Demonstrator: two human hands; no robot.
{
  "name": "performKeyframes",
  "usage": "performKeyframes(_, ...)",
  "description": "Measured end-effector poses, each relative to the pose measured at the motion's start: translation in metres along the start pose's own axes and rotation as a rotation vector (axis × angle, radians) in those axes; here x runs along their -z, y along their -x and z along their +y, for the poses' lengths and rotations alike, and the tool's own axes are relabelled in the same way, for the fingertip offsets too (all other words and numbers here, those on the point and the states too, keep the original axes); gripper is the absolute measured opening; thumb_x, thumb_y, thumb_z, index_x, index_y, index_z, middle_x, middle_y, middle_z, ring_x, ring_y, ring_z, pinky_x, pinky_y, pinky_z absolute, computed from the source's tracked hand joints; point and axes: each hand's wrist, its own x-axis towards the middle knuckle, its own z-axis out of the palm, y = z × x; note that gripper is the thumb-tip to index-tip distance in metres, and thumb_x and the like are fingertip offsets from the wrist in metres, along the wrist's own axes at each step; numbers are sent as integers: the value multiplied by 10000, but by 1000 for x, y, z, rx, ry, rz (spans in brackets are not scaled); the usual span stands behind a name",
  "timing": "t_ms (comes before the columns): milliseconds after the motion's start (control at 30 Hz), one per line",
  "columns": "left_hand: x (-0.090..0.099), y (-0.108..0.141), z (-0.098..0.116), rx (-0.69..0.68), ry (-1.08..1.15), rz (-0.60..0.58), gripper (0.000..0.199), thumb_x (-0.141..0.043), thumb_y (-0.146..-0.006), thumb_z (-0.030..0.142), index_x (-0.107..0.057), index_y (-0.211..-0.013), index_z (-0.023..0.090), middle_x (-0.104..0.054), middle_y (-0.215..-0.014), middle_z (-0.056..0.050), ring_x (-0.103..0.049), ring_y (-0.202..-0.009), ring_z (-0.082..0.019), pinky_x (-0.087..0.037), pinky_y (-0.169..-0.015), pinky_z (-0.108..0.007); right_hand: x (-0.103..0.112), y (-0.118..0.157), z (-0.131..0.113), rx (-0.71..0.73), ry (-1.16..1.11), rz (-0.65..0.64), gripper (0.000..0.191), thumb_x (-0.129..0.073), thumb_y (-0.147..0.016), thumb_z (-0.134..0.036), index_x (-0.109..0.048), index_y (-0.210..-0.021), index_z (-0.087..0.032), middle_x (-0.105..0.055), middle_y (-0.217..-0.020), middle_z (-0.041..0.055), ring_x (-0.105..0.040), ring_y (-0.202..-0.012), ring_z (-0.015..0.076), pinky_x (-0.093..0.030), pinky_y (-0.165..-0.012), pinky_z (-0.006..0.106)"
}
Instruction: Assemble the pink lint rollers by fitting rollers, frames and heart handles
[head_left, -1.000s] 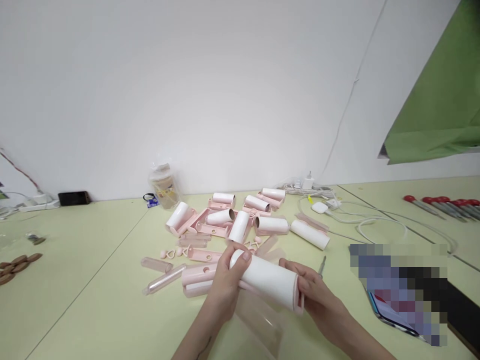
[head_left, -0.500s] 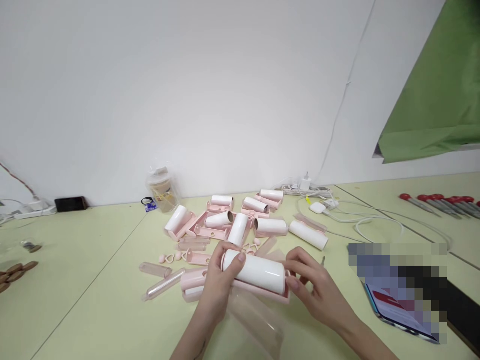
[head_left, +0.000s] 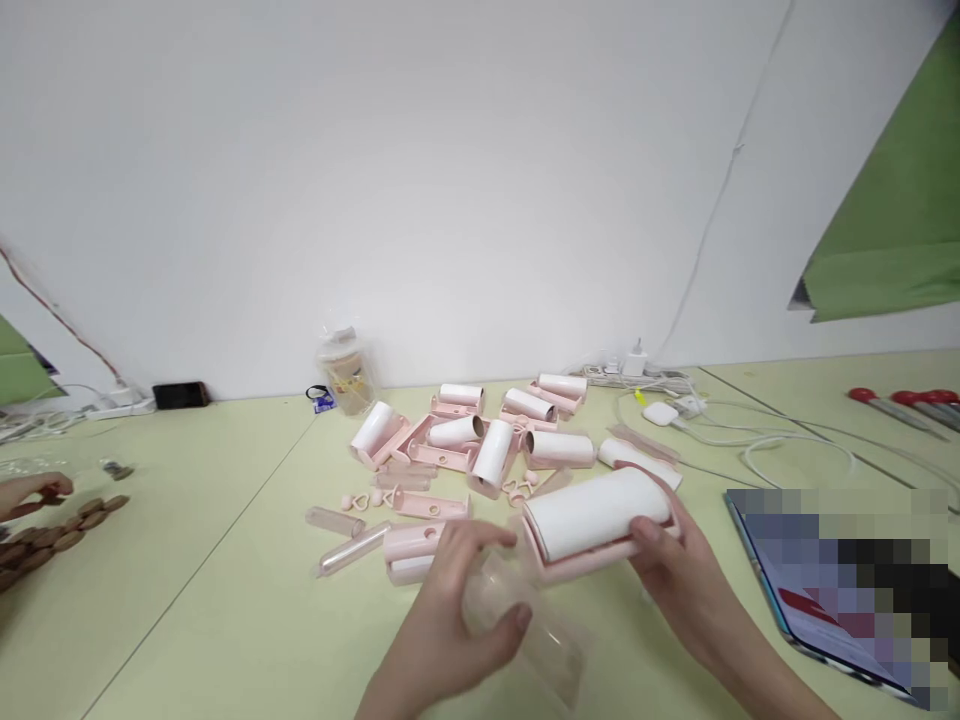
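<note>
My right hand (head_left: 675, 560) grips a pink holder (head_left: 577, 567) with a white roll (head_left: 596, 512) seated in it, raised over the table. Left of it, my left hand (head_left: 457, 610) curves with thumb and fingers apart around a clear plastic cover (head_left: 551, 640); whether it grips the cover is hard to tell. Just behind my left hand lies another pink holder with a roll (head_left: 409, 540). Farther back, several white rolls (head_left: 491, 452) and pink holders (head_left: 431, 505) lie in a loose pile, with clear pieces (head_left: 352, 550) and small pink heart parts (head_left: 361, 502) at its left front.
A bagged cup (head_left: 346, 375) and a black phone (head_left: 180, 395) stand by the wall. White cables (head_left: 780, 440) and red-handled tools (head_left: 900, 400) are at right, near a tablet-like device (head_left: 810, 600). Another person's hand (head_left: 34, 492) is at far left beside brown pieces (head_left: 67, 535).
My left hand has let go of the holder and moved down to the clear cover. My right hand now holds the holder alone, lifted and shifted right. Another person's hand has appeared at left.
</note>
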Motion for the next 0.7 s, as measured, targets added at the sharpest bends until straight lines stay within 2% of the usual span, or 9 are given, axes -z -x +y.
performKeyframes(67, -6, 17, -14, -98, -254, -20, 472, -560, -666, 90, -480, -1102, 250, -554, -1107, -55, -495, -1073, -242, -458, -879, -381, 2, -1, -2, -25, -18, 33, 517, -777, -581, -443, -595, -1028, -256, -662, -797, 9, -606, -757, 192, -511, -618, 224)
performKeyframes(133, -20, 34, -33, -293, -485, 25, 449, -564, -628, 70, -519, -1049, 219, -595, -1069, -81, -509, -1066, -289, -453, -894, -448, 1, 1, -3, -57, 3, 15, 471, -747, -599, -491, -620, -976, -239, -684, -804, 38, -621, -760, 217, -510, -592, 237)
performKeyframes(200, -37, 48, -49, -422, -570, 59, 473, -503, -651, -13, -523, -1057, 228, -635, -910, -37, -591, -889, -216, -427, -939, -448, 0, 3, -2, -56, 60, -20, 459, -711, -632, -520, -622, -985, -239, -694, -862, 58, -626, -763, 225, -496, -545, 230)
performKeyframes(267, -53, 58, -58, -329, -531, 125, 548, -516, -672, -11, -487, -1150, 256, -606, -1007, -61, -585, -899, -213, -465, -883, -406, -1, 5, -1, -8, 156, -78, 480, -674, -678, -519, -590, -1072, -259, -677, -986, 63, -621, -817, 226, -493, -549, 227)
performKeyframes(367, -66, 63, -56, -28, -237, 205, 775, -633, -648, 106, -302, -1332, 258, -431, -1285, -127, -441, -1161, -306, -415, -938, -449, -4, 8, 2, 43, 345, -255, 540, -647, -733, -463, -486, -1216, -284, -617, -1113, 68, -608, -885, 225, -512, -645, 264)
performKeyframes(467, -69, 59, -49, 170, 256, 98, 963, -669, -653, 217, -61, -1400, 200, -376, -1330, -149, -373, -1235, -309, -318, -1019, -463, -9, 13, 1, 113, 578, -451, 482, -673, -732, -384, -503, -1174, -294, -598, -1083, 55, -592, -915, 220, -503, -744, 301)
performKeyframes(567, -68, 55, -47, 241, 608, 30, 1052, -699, -650, 304, 43, -1387, 191, -455, -1227, -132, -461, -1155, -273, -329, -1001, -423, -19, 21, -7, 248, 872, -696, 373, -624, -790, -312, -540, -1154, -320, -584, -995, 35, -571, -897, 200, -482, -766, 303)
performKeyframes(633, -67, 55, -48, 273, 685, 54, 1105, -746, -601, 312, 37, -1374, 212, -459, -1208, -120, -470, -1140, -272, -327, -994, -414, -28, 28, -13, 333, 1028, -879, 391, -569, -830, -260, -505, -1208, -335, -567, -937, 34, -559, -847, 192, -478, -718, 301)
performKeyframes(700, -67, 55, -48, 302, 719, 70, 1110, -773, -562, 292, 2, -1355, 245, -440, -1232, -113, -475, -1133, -275, -342, -979, -411, -37, 34, -17, 392, 1154, -988, 398, -536, -843, -219, -487, -1222, -327, -553, -904, 37, -540, -812, 196, -466, -673, 306)
